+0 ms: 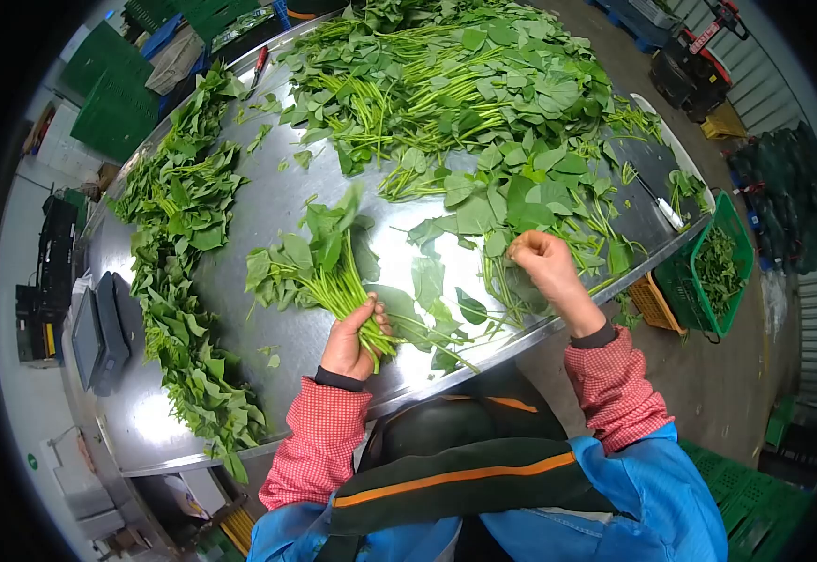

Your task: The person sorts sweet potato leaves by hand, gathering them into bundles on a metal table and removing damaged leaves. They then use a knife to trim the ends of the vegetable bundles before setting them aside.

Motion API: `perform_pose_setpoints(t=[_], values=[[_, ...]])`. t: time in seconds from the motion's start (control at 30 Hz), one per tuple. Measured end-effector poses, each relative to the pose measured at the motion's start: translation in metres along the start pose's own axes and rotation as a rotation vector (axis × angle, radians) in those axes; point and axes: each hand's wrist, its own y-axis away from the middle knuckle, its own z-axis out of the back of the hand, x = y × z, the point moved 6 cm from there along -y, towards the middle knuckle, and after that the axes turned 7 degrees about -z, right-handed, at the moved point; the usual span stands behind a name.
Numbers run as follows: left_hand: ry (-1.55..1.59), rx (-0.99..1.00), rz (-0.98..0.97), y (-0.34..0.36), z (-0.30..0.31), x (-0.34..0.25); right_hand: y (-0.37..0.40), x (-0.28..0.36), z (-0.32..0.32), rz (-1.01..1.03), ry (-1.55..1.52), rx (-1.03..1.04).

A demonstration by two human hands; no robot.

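Left hand [354, 339] is gripping a bunch of slim, green, leafy stems [322, 269] round its bare stalks [341, 288]; right hand [547, 266], well to its right, is pinching, contents unclear. Bunch is likely handling light, bendy, bruisable; stalks are suiting grip best

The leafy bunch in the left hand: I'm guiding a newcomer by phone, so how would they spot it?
Find the metal table, then the person's left hand by its near edge. The leafy bunch is in that hand, stems toward the edge, leaves pointing away. Unlike the large heap beyond and the long row on the left, it is small and gripped.
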Motion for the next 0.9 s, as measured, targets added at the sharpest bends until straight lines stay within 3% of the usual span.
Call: perform_pose_setpoints(t=[0.03, 0.17, 0.33, 0.43, 0.5, 0.53, 0.63, 0.7, 0.77, 0.9], values=[[-0.004, 0.002, -0.005, 0.001, -0.002, 0.0, 0.002, 0.009, 0.003, 0.009, 0.032, -0.004], [-0.065, 0.056, -0.018, -0.001, -0.01, 0.007, 0.016, -0.019, -0.045, 0.203, 0.977, -0.061], [-0.135, 0.065, -0.068, 0.005, -0.012, 0.005, 0.017, -0.029, -0.042, 0.175, 1.007, -0.094], [-0.092, 0.016, -0.119, 0.003, -0.004, -0.004, -0.001, -0.005, 0.001, 0.036, 0.079, 0.048], [-0.096, -0.002, -0.152, 0.004, -0.001, -0.009, 0.008, 0.031, 0.029, -0.268, -0.597, 0.29], [-0.112, 0.003, -0.168, 0.004, -0.002, -0.009, 0.002, 0.029, 0.036, -0.268, -0.565, 0.304], [-0.164, 0.028, -0.203, 0.007, -0.017, -0.008, -0.003, 0.026, 0.019, 0.043, 0.179, 0.002], [-0.21, 0.093, -0.261, 0.01, -0.037, -0.007, 0.019, 0.058, -0.004, 0.171, 0.401, -0.046], [-0.273, 0.112, -0.289, 0.011, -0.045, -0.001, 0.039, 0.076, -0.036, 0.46, 0.567, -0.132], [-0.373, 0.168, -0.362, 0.002, -0.058, 0.017, 0.066, 0.087, -0.087, 0.661, 0.697, -0.043]])
